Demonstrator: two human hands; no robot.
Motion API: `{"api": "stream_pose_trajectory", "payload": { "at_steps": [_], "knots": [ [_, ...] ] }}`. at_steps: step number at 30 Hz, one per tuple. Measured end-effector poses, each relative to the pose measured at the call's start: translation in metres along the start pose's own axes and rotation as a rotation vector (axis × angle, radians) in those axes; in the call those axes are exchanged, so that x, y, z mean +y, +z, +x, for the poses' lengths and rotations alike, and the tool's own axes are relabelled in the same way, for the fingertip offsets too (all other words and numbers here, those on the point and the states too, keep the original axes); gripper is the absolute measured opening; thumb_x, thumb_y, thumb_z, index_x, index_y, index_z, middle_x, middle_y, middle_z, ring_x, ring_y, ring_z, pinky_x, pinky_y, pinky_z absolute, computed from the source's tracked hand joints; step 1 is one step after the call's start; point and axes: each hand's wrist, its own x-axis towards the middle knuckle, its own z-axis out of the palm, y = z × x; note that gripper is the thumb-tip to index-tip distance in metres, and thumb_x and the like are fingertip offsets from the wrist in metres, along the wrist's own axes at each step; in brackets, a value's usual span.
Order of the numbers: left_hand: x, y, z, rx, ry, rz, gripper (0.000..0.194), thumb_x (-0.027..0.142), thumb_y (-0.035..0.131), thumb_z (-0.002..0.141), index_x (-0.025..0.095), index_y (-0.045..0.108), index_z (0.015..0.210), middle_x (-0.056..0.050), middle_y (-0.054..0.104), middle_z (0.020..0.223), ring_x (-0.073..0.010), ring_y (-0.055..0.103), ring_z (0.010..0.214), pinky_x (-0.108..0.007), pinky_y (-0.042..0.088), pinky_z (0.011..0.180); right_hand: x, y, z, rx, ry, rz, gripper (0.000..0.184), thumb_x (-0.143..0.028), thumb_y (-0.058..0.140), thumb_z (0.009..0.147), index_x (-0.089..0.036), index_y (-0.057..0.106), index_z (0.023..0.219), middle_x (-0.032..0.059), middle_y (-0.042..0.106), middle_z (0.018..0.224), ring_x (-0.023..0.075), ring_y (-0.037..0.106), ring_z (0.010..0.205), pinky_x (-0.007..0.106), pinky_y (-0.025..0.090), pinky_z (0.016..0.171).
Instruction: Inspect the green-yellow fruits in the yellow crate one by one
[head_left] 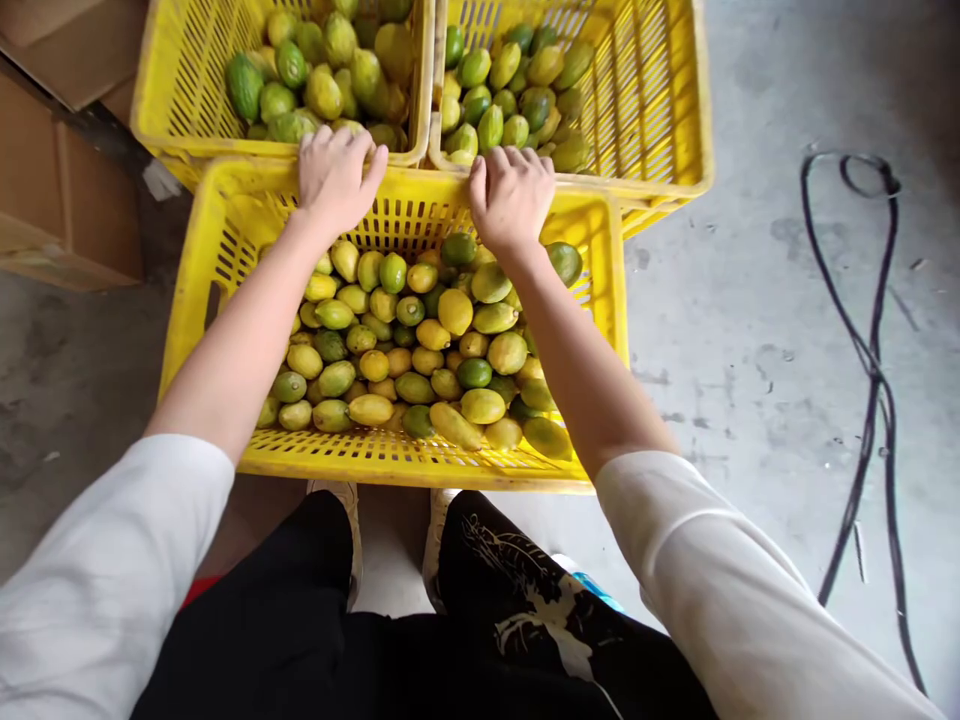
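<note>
A yellow plastic crate [184, 330] stands directly in front of me, with many green and yellow lemons [455, 312] spread over its bottom. My left hand [337, 180] is wrapped over the far rim, left of the middle. Farther right on that same rim, my right hand [514, 197] is closed with its fingers curled over the edge. The fingertips of both hands are hidden behind the rim, where the crate meets two others. My forearms pass above the lemons and cover some of them.
Beyond the rim are a left yellow crate [161, 100] and a right yellow crate [652, 100], both holding lemons. Cardboard boxes [67, 190] stand at the left. A looped black cable [874, 370] lies on the concrete floor at the right. My feet are close to the near crate edge.
</note>
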Motion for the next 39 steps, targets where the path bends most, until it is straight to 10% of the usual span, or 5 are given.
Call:
{"api": "stream_pose_trajectory", "payload": {
  "at_steps": [9, 20, 26, 31, 39],
  "knots": [
    [-0.002, 0.011, -0.034, 0.023, 0.076, 0.138, 0.040, 0.039, 0.044, 0.116, 0.022, 0.049, 0.153, 0.003, 0.053, 0.159, -0.0173, 0.029, 0.152, -0.052, 0.002, 0.145, -0.003, 0.002, -0.017, 0.019, 0.016, 0.141, 0.040, -0.078, 0.069, 0.083, -0.042, 0.059, 0.097, 0.0069, 0.072, 0.100, 0.0290, 0.027, 0.137, 0.043, 0.025, 0.126],
    [-0.028, 0.046, -0.089, -0.094, 0.044, 0.135, 0.100, 0.058, 0.064, 0.096, 0.023, 0.025, 0.181, -0.001, 0.016, 0.191, -0.0286, -0.017, 0.178, -0.056, -0.017, 0.144, -0.019, 0.005, -0.046, -0.089, -0.180, -0.205, 0.065, -0.058, 0.066, 0.101, -0.042, 0.054, 0.163, -0.0069, 0.043, 0.179, 0.0308, 0.016, 0.174, 0.050, -0.014, 0.143],
    [-0.054, 0.069, -0.111, -0.308, 0.022, 0.197, 0.109, 0.071, 0.062, 0.092, 0.013, 0.030, 0.179, -0.021, 0.019, 0.189, -0.0487, 0.012, 0.175, -0.069, -0.008, 0.141, -0.034, -0.005, -0.069, -0.188, -0.139, -0.214, 0.070, -0.063, 0.047, 0.107, -0.033, 0.049, 0.170, -0.0001, 0.033, 0.185, 0.0283, 0.011, 0.177, 0.054, -0.002, 0.144],
    [-0.052, 0.067, -0.111, -0.330, 0.023, 0.243, 0.103, 0.061, 0.060, 0.096, 0.008, 0.029, 0.178, -0.025, 0.019, 0.188, -0.0501, 0.012, 0.175, -0.070, -0.007, 0.140, -0.020, -0.007, -0.097, -0.183, 0.008, -0.047, 0.071, -0.079, 0.052, 0.095, -0.048, 0.060, 0.159, -0.0066, 0.062, 0.164, 0.0263, -0.005, 0.177, 0.054, 0.004, 0.142],
    [-0.073, 0.055, -0.109, -0.197, 0.059, 0.112, 0.086, 0.060, 0.076, 0.085, 0.023, 0.056, 0.159, -0.020, 0.048, 0.166, -0.0464, 0.039, 0.160, -0.061, 0.026, 0.139, -0.011, 0.004, -0.110, -0.058, 0.221, -0.075, 0.075, -0.074, 0.040, 0.102, -0.027, 0.067, 0.153, 0.0113, 0.058, 0.167, 0.0366, 0.039, 0.167, 0.059, 0.019, 0.142]
  ]
}}
